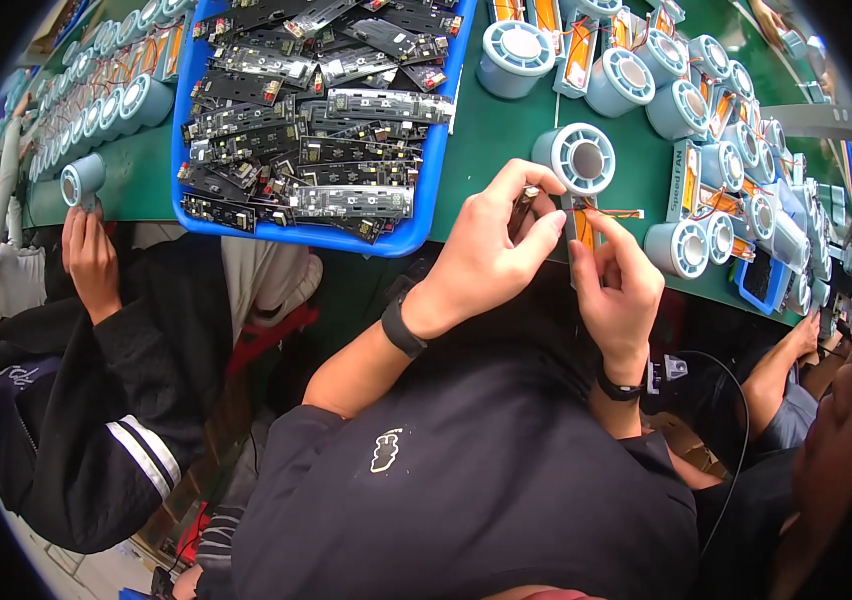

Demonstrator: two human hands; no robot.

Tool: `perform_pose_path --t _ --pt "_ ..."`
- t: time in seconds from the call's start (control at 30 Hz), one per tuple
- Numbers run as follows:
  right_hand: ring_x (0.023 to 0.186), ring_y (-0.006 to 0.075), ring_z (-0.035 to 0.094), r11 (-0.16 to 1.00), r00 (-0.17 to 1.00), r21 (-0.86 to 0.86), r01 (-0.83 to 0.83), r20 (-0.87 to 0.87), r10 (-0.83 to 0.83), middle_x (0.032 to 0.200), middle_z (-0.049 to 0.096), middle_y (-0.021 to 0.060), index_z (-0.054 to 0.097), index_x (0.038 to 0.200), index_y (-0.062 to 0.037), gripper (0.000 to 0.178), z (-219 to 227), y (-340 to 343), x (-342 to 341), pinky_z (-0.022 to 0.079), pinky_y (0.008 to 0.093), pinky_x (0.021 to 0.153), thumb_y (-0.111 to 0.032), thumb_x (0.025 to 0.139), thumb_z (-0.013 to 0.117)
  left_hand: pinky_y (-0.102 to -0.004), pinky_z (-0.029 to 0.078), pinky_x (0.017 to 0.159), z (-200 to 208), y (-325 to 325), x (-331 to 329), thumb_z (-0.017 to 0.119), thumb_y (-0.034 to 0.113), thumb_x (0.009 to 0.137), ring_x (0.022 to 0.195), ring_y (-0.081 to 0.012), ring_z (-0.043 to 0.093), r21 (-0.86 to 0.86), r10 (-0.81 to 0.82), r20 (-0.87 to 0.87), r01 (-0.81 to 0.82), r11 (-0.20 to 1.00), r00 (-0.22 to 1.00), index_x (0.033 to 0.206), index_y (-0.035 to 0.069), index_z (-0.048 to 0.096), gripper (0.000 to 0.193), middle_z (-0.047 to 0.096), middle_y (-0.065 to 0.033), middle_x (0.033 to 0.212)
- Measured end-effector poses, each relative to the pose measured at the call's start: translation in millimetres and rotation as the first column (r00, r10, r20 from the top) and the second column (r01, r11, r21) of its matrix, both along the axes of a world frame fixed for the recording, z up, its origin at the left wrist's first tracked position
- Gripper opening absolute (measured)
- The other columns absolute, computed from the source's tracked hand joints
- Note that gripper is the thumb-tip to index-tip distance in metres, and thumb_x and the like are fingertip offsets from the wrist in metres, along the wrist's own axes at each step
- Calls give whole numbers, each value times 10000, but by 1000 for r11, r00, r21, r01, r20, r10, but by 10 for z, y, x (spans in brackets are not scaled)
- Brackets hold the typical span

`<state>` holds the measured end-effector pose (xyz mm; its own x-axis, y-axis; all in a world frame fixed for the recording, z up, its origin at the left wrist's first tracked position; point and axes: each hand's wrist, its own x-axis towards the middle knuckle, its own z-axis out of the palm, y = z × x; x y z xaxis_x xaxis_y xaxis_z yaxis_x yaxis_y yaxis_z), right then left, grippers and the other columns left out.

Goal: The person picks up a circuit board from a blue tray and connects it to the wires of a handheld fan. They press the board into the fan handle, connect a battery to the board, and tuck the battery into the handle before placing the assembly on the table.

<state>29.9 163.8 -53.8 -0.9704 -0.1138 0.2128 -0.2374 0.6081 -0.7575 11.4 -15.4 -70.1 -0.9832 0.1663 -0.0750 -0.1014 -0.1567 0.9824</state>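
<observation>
A light-blue handheld fan (pixel 576 160) with a round ringed head is in front of me, at the table's near edge. My right hand (pixel 621 290) is closed around its open handle, where an orange strip (pixel 583 232) shows between the fingers. Thin red and dark wires run from the handle to a small white connector (pixel 634 213) beside it. My left hand (pixel 491 245) is closed at the fan's left side, thumb and fingers near the wires. A small brownish, shiny piece (pixel 524 202) shows between its fingers; its kind is unclear.
A blue bin (pixel 426 190) heaped with black circuit-board pieces (pixel 346 150) stands left of my hands. Several open fans (pixel 676 110) crowd the green table (pixel 491 140) at right, more (pixel 116 110) at far left. A co-worker's hand (pixel 91 250) holds another fan at left.
</observation>
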Motion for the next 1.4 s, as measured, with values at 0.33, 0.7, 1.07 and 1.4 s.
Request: perform_pose_path --t 0.33,0.7,1.07,1.4 --pt "545 173 544 972 962 180 -153 -197 188 741 594 81 710 1059 -7 262 37 -109 -213 438 302 508 64 812 766 -190 457 695 -69 27 -18 573 0 985 803 -53 557 182 50 -25 -44 982 998 1260 22 474 293 590 -50 992" --pt "596 147 600 990 973 30 -135 -182 138 804 649 82 700 951 2 164 57 -95 -247 451 279 524 79 818 754 -214 411 553 -41 -98 -71 465 112 1054 606 -76 500 300 -105 60 83 950 993 1235 23 494 203 614 -80 1003" --pt "663 161 653 987 942 -56 -152 -312 127 913 690 104 729 985 15 181 -61 -121 -301 501 259 576 99 826 746 -252 529 729 -76 -71 14 510 131 1081 826 -115 645 284 -102 -26 105 953 994 1256 19 534 210 643 -88 1051" --pt "671 251 700 989 930 30 -143 -338 145 892 697 121 730 952 13 135 7 -130 -256 540 323 586 73 832 742 -298 570 893 20 -98 18 593 62 1036 1003 -133 677 267 -153 72 129 955 986 1219 -4 580 194 665 -88 1145"
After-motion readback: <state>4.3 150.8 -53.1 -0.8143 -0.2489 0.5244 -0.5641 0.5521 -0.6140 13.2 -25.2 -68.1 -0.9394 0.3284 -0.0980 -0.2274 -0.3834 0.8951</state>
